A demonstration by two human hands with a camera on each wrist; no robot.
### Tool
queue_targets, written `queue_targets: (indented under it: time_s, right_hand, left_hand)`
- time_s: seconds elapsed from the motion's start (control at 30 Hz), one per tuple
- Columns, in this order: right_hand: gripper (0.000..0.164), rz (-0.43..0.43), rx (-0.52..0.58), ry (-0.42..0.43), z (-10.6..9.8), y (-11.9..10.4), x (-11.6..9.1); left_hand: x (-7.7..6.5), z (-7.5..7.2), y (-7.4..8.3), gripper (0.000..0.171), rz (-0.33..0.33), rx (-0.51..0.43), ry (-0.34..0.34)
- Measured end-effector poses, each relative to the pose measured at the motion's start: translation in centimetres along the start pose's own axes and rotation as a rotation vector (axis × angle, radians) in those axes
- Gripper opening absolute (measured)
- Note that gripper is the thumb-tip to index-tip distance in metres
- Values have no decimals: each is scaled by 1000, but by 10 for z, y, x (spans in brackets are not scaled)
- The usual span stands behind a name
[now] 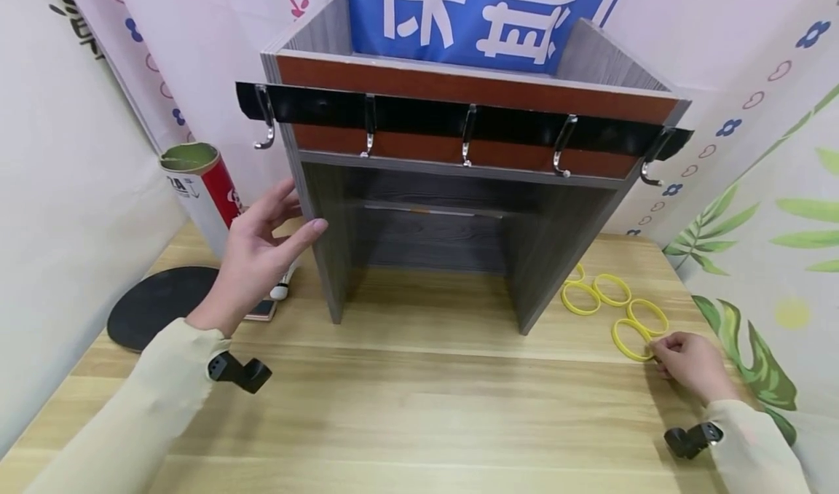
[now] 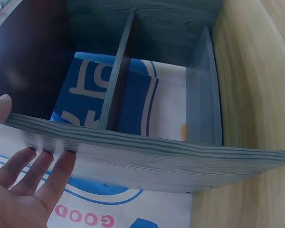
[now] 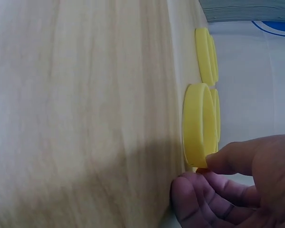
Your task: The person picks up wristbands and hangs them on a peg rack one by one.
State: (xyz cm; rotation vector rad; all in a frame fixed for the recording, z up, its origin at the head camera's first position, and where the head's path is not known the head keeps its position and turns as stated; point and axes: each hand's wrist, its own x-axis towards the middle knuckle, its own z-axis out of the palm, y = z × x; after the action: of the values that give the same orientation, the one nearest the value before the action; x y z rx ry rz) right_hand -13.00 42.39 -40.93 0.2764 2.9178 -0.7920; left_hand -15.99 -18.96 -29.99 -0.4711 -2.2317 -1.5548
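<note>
The right hand [image 1: 695, 366] is pinching the nearest yellow ring [image 3: 194, 126] by its near rim, on the right of the worktop [image 1: 419, 414]. Its fingers should be keeping a light hold and lifting straight, sparing the other rings [image 3: 205, 57] just beyond. Farther off, the left hand [image 1: 258, 253] is straddling the grey stand's side panel [image 1: 324, 275], thumb and fingers either side, best bracing without pushing. Above, a black strip [image 1: 419, 114] is carrying five bare hooks [image 1: 467, 144].

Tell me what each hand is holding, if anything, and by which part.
The right hand pinches the nearest yellow ring by its near rim. The left hand grips the grey stand by its left panel's front edge.
</note>
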Motion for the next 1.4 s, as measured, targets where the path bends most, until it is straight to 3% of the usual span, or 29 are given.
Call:
queue_targets:
  time_s: [0.27, 0.4, 0.77, 1.0, 1.2, 1.4]
  right_hand:
    - [24, -72, 53, 124, -2, 1, -8]
    - [24, -80, 154, 116, 0, 4, -10]
    - [11, -100, 592, 7, -1, 14, -7]
    - [26, -195, 877, -93, -9, 15, -14]
    - [34, -319, 997, -202, -15, 8, -22]
    - [35, -426, 943, -298, -17, -20, -33]
  left_hand:
    - [-2, 1, 0, 68, -8, 5, -8]
    - [-2, 1, -1, 69, 13, 18, -16]
    - [3, -6, 2, 70, 46, 57, -3]
    - [4, -5, 1, 70, 45, 48, -7]
    - [3, -4, -1, 70, 53, 34, -14]
    - [3, -4, -1, 69, 41, 39, -18]
